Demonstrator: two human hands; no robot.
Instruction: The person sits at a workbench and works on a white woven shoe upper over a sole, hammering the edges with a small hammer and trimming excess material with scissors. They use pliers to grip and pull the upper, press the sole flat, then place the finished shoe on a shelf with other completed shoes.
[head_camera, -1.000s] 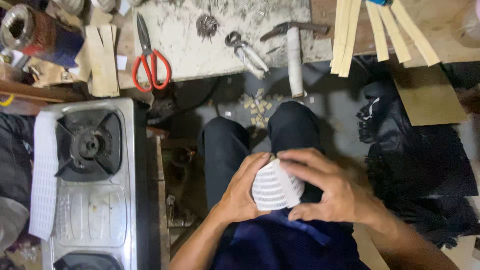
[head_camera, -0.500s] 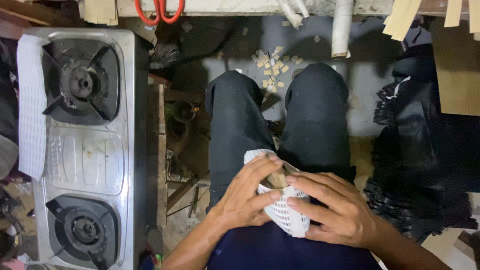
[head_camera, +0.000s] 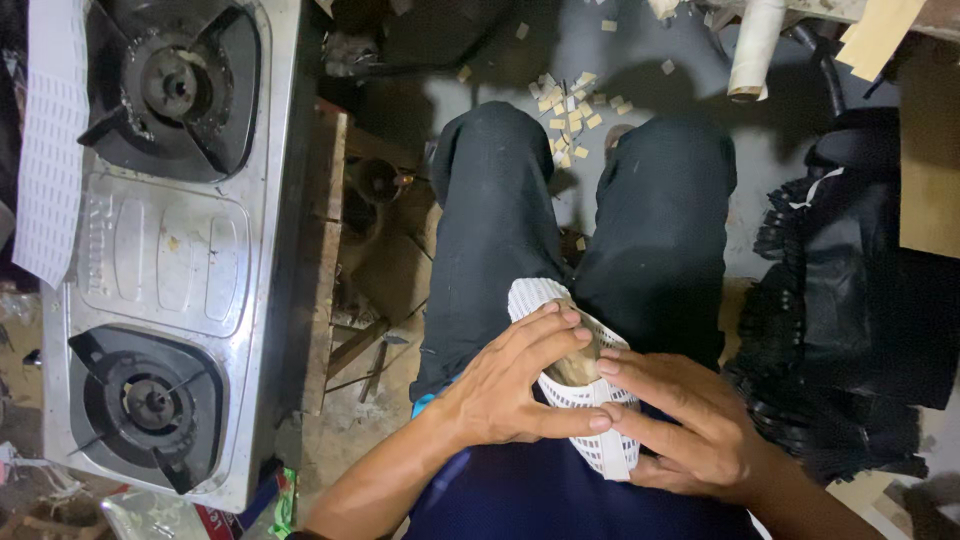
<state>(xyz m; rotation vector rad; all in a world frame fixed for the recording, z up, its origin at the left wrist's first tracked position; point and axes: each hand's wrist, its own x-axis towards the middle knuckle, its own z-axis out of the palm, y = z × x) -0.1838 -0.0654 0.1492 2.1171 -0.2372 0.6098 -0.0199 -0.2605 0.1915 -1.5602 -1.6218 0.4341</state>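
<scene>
The white mesh sleeve (head_camera: 585, 395) sits in the lap, wrapped round something brownish, long axis running from the knees back toward the body, tilted a bit to the right. The left hand (head_camera: 510, 385) is curled over its near side, fingers pressing the top; the right hand (head_camera: 690, 425) cups it from the other side, so both are gripping it. Black trousers (head_camera: 500, 220) underneath. Two-burner gas stove (head_camera: 160, 250) off to the left, small wood chips (head_camera: 565, 105) on the floor past the knees.
</scene>
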